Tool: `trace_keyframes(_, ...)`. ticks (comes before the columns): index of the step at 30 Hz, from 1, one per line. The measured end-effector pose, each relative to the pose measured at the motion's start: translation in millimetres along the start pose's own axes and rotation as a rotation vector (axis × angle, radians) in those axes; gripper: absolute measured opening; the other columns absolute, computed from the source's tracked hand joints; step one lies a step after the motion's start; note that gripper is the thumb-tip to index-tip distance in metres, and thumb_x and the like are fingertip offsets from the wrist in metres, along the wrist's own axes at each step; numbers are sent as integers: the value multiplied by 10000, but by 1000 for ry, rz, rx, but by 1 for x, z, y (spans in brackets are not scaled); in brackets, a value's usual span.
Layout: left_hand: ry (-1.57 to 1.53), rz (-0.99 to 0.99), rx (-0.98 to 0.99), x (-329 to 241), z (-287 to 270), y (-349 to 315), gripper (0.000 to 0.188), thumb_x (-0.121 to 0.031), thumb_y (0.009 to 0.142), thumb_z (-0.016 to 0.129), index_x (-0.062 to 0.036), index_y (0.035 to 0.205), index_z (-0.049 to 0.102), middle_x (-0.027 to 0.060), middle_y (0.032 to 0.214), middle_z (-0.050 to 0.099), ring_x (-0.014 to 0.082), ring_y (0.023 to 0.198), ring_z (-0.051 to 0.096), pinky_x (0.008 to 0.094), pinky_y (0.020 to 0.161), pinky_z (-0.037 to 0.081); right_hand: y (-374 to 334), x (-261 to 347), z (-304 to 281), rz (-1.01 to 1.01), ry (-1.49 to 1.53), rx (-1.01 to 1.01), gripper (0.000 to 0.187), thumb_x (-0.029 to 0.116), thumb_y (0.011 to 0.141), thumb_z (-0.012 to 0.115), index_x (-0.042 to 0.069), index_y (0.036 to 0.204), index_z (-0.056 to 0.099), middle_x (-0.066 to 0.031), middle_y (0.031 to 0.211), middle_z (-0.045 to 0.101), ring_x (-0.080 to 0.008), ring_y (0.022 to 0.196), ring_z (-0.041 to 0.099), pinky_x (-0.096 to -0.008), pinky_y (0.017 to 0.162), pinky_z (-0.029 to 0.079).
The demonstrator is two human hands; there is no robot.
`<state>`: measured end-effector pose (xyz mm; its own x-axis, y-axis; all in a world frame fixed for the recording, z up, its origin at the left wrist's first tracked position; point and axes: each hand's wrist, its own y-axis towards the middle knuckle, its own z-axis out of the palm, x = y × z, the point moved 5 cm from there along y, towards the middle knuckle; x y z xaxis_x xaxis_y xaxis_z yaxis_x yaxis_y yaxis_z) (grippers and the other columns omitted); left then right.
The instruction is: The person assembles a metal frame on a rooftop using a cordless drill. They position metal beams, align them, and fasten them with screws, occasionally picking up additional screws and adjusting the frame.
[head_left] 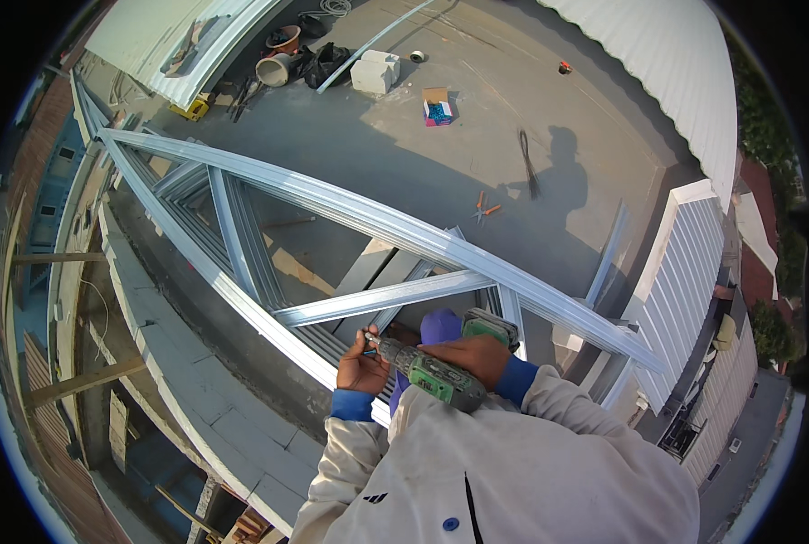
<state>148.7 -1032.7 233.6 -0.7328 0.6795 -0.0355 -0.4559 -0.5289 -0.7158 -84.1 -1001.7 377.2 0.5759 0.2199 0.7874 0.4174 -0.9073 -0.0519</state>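
Note:
My right hand (477,355) is wrapped round the grip of a green and black cordless drill (436,376), held close to my body with its chuck pointing left. At the drill's tip, my left hand (361,369) has thumb and fingers pinched together. What they pinch is too small to make out. Just beyond both hands lies a stack of silvery steel roof trusses (382,304), triangular with slanting web bars, stretching from far left to near right.
Pliers with orange handles (485,209), a bundle of thin dark wire (526,161) and a small box of blue pieces (437,109) lie on the grey floor. White blocks (375,72) stand farther back. Along the left runs a block wall's edge (196,372) with a drop beyond.

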Motion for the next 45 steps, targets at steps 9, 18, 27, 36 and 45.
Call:
trace_keyframes(9, 42, 176, 28, -46, -7, -62, 219, -308, 1021, 635, -155, 1175, 655, -45, 1122, 741, 133, 861, 675, 357, 685, 578, 38, 38, 43, -44, -35, 112, 566, 260, 909, 634, 279, 1467, 546, -40, 1253, 715, -282, 1015, 728, -389, 849, 590)
trace_keyframes(18, -87, 444, 314, -80, -1, -101, 280, -319, 1055, 568, -162, 1278, 632, -46, 1244, 717, 200, 1059, 701, 434, 879, 610, 96, 77, 26, -429, 117, 112, 542, 225, 916, 633, 204, 1451, 557, -101, 1186, 729, -336, 972, 728, -429, 833, 598)
trace_keyframes(27, -333, 567, 368, -91, 25, -66, 251, -291, 1051, 584, -144, 1231, 679, -30, 1232, 728, 154, 1148, 671, 437, 1044, 524, 158, 73, 8, -492, -32, 387, 634, 257, 909, 640, 166, 1510, 460, -141, 1273, 678, -366, 996, 715, -466, 849, 592)
trace_keyframes(36, -315, 490, 246, -150, 167, 95, 247, -281, 1031, 632, -128, 1223, 654, 15, 1166, 736, 184, 999, 696, 403, 892, 589, 248, -58, -87, -424, 180, 128, 650, 148, 884, 718, 31, 1481, 488, -204, 1192, 701, -316, 977, 733, -377, 819, 599)
trace_keyframes(45, -198, 445, 6, -163, 352, 319, 329, -186, 1035, 610, -20, 1319, 596, 69, 1116, 720, 143, 887, 704, 262, 778, 614, 388, -256, -294, -78, 318, 152, 423, 147, 862, 783, 20, 1242, 647, -173, 1024, 738, -288, 915, 737, -377, 804, 571)
